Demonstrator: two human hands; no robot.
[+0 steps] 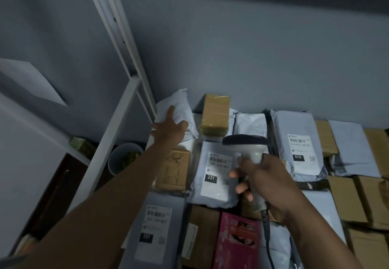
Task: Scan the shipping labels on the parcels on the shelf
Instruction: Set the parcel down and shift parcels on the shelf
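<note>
Both forearms fill the lower frame. Gripped in the right hand (267, 181) is a grey handheld barcode scanner (250, 148), fingers curled round its handle, its dark head hovering above the parcels with its coiled cable (267, 226) trailing down. Stretched far forward, the left hand (170, 128) lies with relaxed fingers on a white poly mailer (179, 105) leaning in the back corner by the shelf post (134, 58); it shows no label, so it probably has to be turned. On the shelf, grey mailers with labels face up: one marked 231 (214, 169) just below the scanner, another 231 (155, 224) nearer, and one marked 010 (299, 146) to the right. A tape-wrapped brown parcel (214, 117) stands behind, with cardboard boxes (357, 197) to the right.

Risks, as I judge them: the scanner may read the label directly beneath instead of the mailer being handled; the two 231 labels invite a double scan or a skip; pulling the corner mailer could topple the wrapped parcel beside it.
</note>
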